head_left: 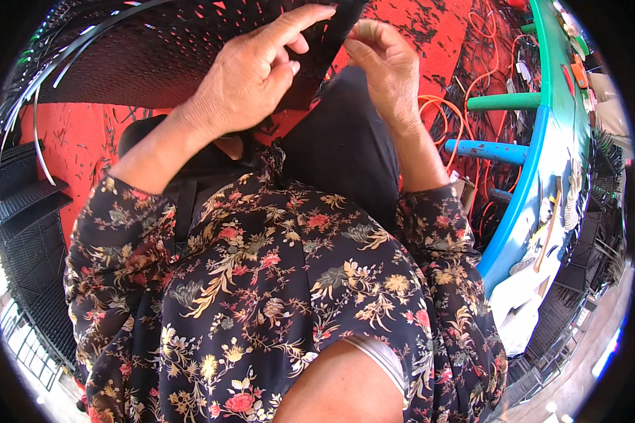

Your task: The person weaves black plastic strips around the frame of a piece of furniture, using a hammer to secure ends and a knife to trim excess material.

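The left hand's [245, 79] grip is loosely open against the black woven panel [144, 60]; the right hand [389, 69] curls at its edge, hold unclear.

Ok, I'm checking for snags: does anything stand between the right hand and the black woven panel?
Nothing visible does: the right hand is right at the panel's right edge, though contact is hard to confirm. The left hand is in front of the panel, farther left, not between them.
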`<state>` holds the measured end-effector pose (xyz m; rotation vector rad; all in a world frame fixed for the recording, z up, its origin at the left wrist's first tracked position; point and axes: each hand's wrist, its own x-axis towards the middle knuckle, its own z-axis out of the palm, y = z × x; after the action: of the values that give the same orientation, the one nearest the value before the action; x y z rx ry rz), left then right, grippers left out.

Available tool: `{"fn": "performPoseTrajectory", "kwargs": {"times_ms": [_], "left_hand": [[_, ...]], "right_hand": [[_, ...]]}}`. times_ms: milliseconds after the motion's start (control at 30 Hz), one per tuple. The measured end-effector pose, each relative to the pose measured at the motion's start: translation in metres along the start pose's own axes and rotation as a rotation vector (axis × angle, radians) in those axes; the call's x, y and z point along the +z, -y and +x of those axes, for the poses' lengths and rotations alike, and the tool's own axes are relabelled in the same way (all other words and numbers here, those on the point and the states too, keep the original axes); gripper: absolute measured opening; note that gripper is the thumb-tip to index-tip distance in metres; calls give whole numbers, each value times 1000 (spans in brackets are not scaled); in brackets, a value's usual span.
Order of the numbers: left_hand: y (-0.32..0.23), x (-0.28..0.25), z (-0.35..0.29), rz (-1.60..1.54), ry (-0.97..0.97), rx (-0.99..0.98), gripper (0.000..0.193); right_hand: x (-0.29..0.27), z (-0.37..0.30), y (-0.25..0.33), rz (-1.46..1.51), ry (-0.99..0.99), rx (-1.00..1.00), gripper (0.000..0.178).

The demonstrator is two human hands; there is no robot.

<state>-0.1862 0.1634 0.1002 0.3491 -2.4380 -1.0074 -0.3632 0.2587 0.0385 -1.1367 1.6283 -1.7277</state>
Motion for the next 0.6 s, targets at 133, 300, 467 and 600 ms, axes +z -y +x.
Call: {"fn": "performPoseTrajectory", "kwargs": {"times_ms": [133,300,467,600], "left_hand": [[1,-4,12,112,53,37,60],[0,-3,39,322,-6,326,49],[4,-6,71,765,-345,983,33],[-5,-12,81,949,-374,898,44]], "right_hand": [[-1,-22,-31,202,-115,347,11],[-8,-26,-60,45,-69,512,12],[-7,-11,-78,-35,9,448,18],[-5,-10,-86,51,49,493,18]]}}
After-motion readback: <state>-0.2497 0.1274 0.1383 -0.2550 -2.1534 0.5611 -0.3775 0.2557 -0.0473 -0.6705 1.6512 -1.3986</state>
